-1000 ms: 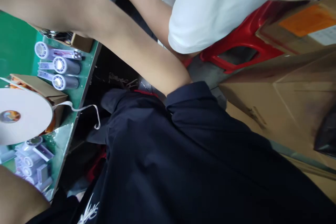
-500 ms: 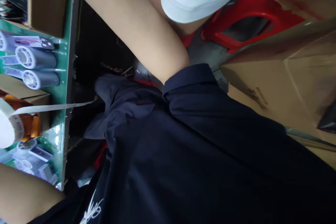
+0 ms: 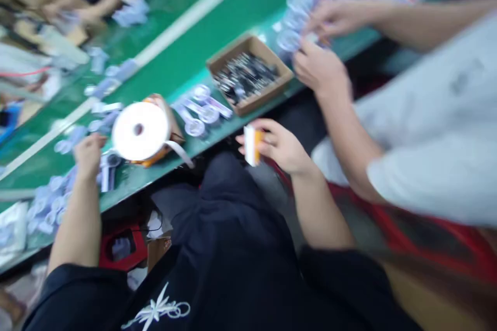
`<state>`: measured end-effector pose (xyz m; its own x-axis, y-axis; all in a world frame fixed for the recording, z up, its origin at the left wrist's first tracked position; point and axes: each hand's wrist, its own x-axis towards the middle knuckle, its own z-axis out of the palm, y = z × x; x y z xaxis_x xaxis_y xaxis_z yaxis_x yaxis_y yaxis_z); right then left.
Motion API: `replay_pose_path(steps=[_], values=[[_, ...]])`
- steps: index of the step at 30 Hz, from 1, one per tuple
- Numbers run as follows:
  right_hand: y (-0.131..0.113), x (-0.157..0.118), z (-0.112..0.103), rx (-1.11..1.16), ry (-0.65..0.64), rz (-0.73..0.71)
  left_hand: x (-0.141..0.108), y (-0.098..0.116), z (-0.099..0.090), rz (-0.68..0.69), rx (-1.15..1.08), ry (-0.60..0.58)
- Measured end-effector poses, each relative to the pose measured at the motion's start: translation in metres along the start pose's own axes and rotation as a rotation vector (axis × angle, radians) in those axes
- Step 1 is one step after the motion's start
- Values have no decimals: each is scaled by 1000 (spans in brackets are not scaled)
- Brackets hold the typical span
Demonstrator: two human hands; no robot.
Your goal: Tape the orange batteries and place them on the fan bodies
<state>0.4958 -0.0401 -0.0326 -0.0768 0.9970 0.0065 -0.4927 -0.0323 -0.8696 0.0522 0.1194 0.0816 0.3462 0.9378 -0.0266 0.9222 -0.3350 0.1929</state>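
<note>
My right hand [image 3: 287,149] is closed on a small orange-and-white block [image 3: 251,146], held in front of the table edge. The block is blurred, its white side facing left. My left hand [image 3: 87,155] is over the table, left of a large white roll of tape [image 3: 140,131]. Its fingers look closed, but what they hold, if anything, is hidden. Beside it lies a pale lilac plastic part [image 3: 110,165]. A loose strip [image 3: 179,152] of the tape hangs toward the table's front edge.
Several lilac fan-like parts [image 3: 202,109] lie near a cardboard box [image 3: 248,106] of small dark pieces. More lilac parts [image 3: 50,204] are heaped at left. At right a co-worker's hands [image 3: 324,64] handle similar parts. Across the green belt [image 3: 186,57] another person works.
The view has swung from my torso and the side boxes up to the table. Both my hands now show, the right one with the orange-and-white block.
</note>
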Motion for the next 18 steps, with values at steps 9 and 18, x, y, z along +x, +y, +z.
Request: replay_pose_path(steps=[9,18], values=[[26,19,-3,-158,289,189,77,-163,39,-552,116,85],[-9,113,44,-368,210,212,121,-232,22,-307,174,-177]])
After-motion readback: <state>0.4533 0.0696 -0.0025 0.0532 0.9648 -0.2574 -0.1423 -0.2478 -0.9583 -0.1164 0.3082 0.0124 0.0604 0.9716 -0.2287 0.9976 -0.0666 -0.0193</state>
